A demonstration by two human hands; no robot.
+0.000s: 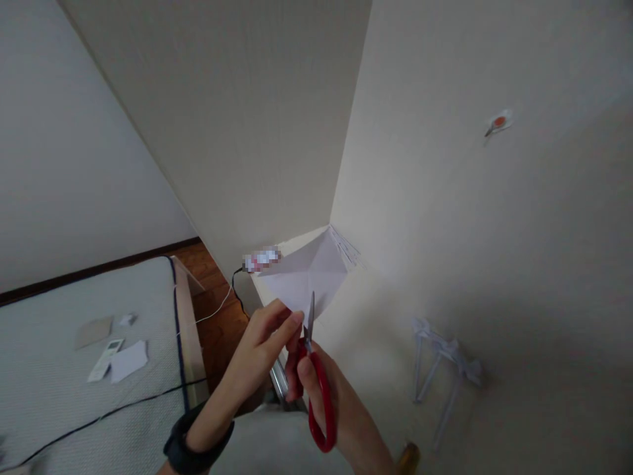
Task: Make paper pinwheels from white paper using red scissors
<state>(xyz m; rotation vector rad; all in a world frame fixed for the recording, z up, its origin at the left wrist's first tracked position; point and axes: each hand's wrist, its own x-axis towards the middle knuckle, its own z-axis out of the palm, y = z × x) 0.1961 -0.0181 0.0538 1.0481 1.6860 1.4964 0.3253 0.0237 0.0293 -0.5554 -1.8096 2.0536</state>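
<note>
- A folded white paper [309,270] is held up in the air in front of the wall corner, pinched at its lower edge by the fingers of the left hand [264,333].
- The left hand is closed on the paper; a dark band [195,442] is worn on its wrist.
- Red-handled scissors [316,389] are gripped by the right hand [329,396], the fingers being threaded through the handle loops; the blades are pointed upward and are met by the paper's lower edge, just beside the left fingertips.
- How far the blades are parted cannot be told, since they are seen edge-on.
- A nick to the left fingers could be caused by the closeness of the blades to the pinching fingertips.
- A crooked or torn cut could be produced because the paper is unsupported in the air and is held at one edge only, so it may flex or twist between the blades.
- The folded layers could be shifted against each other if the pinch is loosened.
- On the bed [59,396] to the left, a remote control [105,359], paper scraps [129,361] and a dark cable [113,412] are seen, well apart from the hands.
- Small white paper shapes [445,363] are seen to the right.
</note>
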